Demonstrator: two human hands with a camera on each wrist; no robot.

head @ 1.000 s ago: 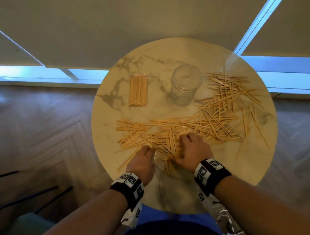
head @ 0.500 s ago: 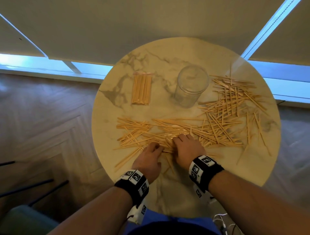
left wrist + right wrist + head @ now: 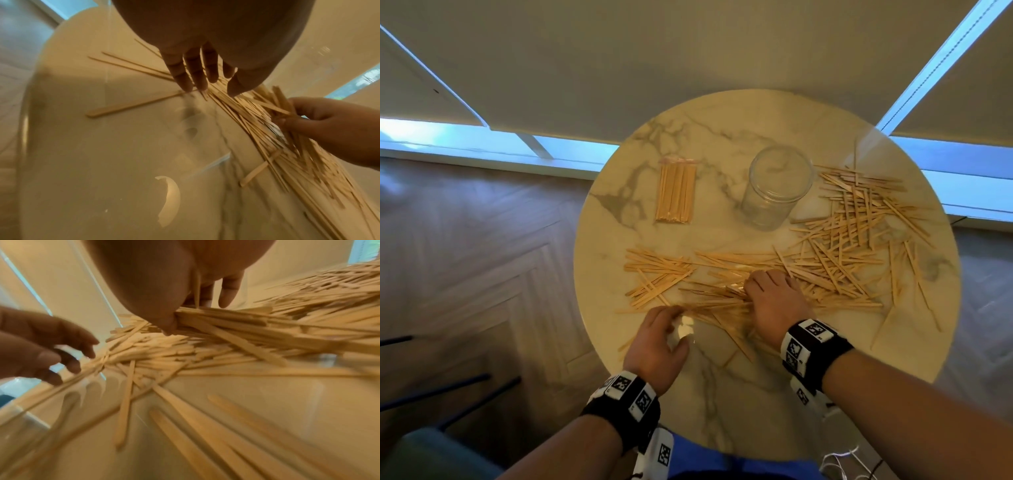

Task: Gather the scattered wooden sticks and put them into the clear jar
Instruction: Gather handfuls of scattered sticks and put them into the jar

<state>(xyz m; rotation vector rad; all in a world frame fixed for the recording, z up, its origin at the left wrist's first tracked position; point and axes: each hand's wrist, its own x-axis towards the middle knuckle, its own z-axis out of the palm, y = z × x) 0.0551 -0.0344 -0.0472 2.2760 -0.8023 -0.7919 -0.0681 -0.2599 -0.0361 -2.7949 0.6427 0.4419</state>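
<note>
Judging by appearance, the wooden sticks (image 3: 774, 274) scattered in front of the clear jar (image 3: 775, 186) are light, stiff and slippery. A bundle is grasped mid-length by the right hand (image 3: 774, 301); the left hand (image 3: 657, 342) is relaxed, its fingers (image 3: 193, 73) touching the ends.

Right fingers (image 3: 763, 279) under sticks (image 3: 726, 301)

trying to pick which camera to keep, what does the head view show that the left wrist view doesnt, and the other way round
Only the head view shows the clear jar standing upright with no sticks in it, the neat bundle of sticks to its left, the wide scatter of sticks to its right, and the whole round marble table.

Only the left wrist view shows the undersides of the hands: the left hand with straight fingers touching the pile, the right hand gripping a clump of sticks.

Both show the two hands at the near pile on the table.
</note>
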